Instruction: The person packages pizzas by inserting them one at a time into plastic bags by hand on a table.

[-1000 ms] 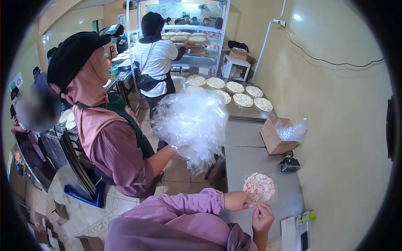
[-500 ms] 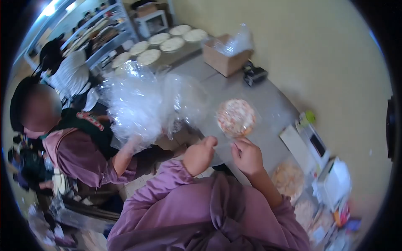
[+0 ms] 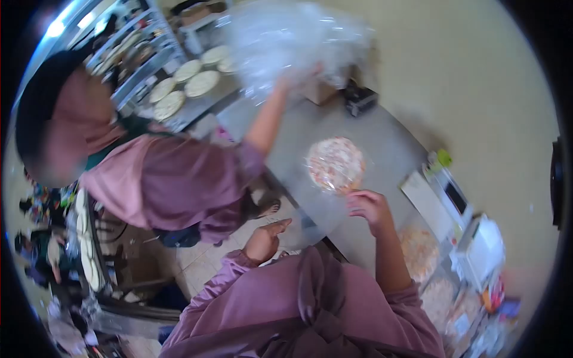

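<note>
A round pizza (image 3: 335, 164) with pale and orange topping lies inside a clear plastic bag (image 3: 322, 219) on the metal table. The bag's loose end spreads toward me and reaches past the table edge. My right hand (image 3: 369, 209) is at the near right side of the pizza, fingers bent, pinching the bag. Lower and to the left, my left hand (image 3: 267, 241) has its fingertips together at the film's left end, over the floor. The film is so clear that its exact edge is hard to see.
At left a co-worker (image 3: 173, 179) reaches across with a large bundle of clear plastic (image 3: 280, 45). Flat round doughs (image 3: 202, 83) lie at the back. A black device (image 3: 360, 98), a white scale (image 3: 447, 200) and more topped pizzas (image 3: 419, 253) line the right side.
The co-worker has stepped closer and swung the plastic bundle up and right, toward the cardboard box. My left hand has moved down and left; my right hand has shifted slightly right. The pizza stays put.
</note>
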A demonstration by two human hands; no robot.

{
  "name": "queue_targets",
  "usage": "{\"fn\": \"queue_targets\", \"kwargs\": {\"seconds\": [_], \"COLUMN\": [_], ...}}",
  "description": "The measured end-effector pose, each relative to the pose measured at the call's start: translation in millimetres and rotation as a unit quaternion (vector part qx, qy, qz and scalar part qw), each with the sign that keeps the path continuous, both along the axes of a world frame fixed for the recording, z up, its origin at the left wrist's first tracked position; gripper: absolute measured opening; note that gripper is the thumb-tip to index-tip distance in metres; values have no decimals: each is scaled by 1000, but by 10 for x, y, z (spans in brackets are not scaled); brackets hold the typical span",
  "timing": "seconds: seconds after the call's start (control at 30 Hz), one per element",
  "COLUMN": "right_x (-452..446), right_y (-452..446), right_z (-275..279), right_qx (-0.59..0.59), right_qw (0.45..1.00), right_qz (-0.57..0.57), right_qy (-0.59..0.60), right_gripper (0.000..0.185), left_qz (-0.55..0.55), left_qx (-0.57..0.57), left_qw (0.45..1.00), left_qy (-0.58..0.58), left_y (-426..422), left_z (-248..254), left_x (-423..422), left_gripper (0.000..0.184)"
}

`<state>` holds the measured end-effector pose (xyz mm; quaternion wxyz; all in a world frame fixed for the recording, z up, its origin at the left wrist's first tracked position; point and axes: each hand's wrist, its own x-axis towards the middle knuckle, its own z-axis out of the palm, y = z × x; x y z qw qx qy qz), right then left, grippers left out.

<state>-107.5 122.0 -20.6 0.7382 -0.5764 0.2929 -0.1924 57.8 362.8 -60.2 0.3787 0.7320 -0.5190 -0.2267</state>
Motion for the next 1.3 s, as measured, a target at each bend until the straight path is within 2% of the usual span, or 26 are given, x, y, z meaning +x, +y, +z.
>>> {"fn": "queue_targets", "kwargs": {"seconds": [0.03,0.1,0.17,0.2,0.3,0.37,0.4,0.43,0.5,0.53,0.6,0.73,0.83,0.9,1.03,1.1,1.17,1.23,1.3], "right_x": [58,199,290,297,446,570,563,552,604,605,616,762,891,1047,1098,1023,991,802,636], "right_y": [-86,-296,-494,-672,-702,-685,-758,-888,-955,-971,-993,-999,-985,-815,-849,-953,-747,-718,-694], "right_z": [-90,-521,-1025,-1346,-1501,-1541,-1653,-1822,-1863,-1868,-1812,-1693,-1683,-1495,-1701,-1909,-1628,-1603,-1602], "right_qx": [55,66,69,101,147,176,203,229,255,252,289,314,283,297,309,341,335,336,338], "right_qw": [997,985,978,981,975,964,961,956,939,943,941,925,937,929,911,902,899,892,890], "right_qz": [-45,-145,-157,-120,-143,-193,-186,-181,-230,-218,-170,-215,-201,-171,-206,-121,-181,-199,-195], "right_qy": [-4,66,121,114,88,46,21,-3,-4,-4,-50,-4,-43,-135,-181,-237,-215,-226,-238], "right_gripper": [24,32,38,39,20,10,11,12,20,20,34,47,52,59,61,59,56,56,56], "left_qz": [15,36,57,96,113,136,132,149,151,163,165,171,176,174,154,140,128,97,128], "left_qx": [-50,-84,-53,-62,-43,21,15,10,-14,-17,-19,-34,-26,-29,-42,-29,-29,-18,-54], "left_qw": [998,996,996,992,992,989,991,989,988,986,986,984,983,984,987,989,991,994,978], "left_qy": [-34,5,-45,-58,-31,61,4,2,-7,-10,30,32,49,33,31,30,35,42,155], "left_y": [70,187,332,405,523,585,627,672,718,771,848,938,985,1001,1089,1117,1113,1040,964], "left_z": [-74,-355,85,158,302,451,359,289,184,161,113,-96,-85,-143,-41,-6,35,96,241], "left_x": [59,180,170,204,209,183,214,241,263,284,309,342,345,356,370,419,474,551,609], "left_gripper": [60,61,62,62,65,67,68,68,70,70,74,76,76,74,73,79,78,78,75]}}
